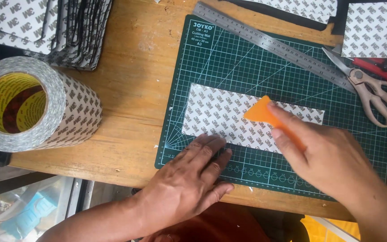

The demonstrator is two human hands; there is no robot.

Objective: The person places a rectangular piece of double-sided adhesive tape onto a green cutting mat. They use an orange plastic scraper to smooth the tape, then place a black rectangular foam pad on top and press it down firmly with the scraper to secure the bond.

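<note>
Head view: right hand (332, 161) grasping an orange scraper (261, 112) against the patterned sheet (229, 117) on the green cutting mat (256, 62); left hand (189, 179) released, flat at the sheet's near edge.

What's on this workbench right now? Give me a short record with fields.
Surface: green cutting mat on a wooden table
Workpiece: patterned adhesive sheet lying flat on the mat
Left hand: pressed flat at the sheet's near edge
Right hand: holds an orange scraper against the sheet
Tools: steel ruler and scissors at the mat's far side
Stock: large tape roll, stacked sheets
</note>
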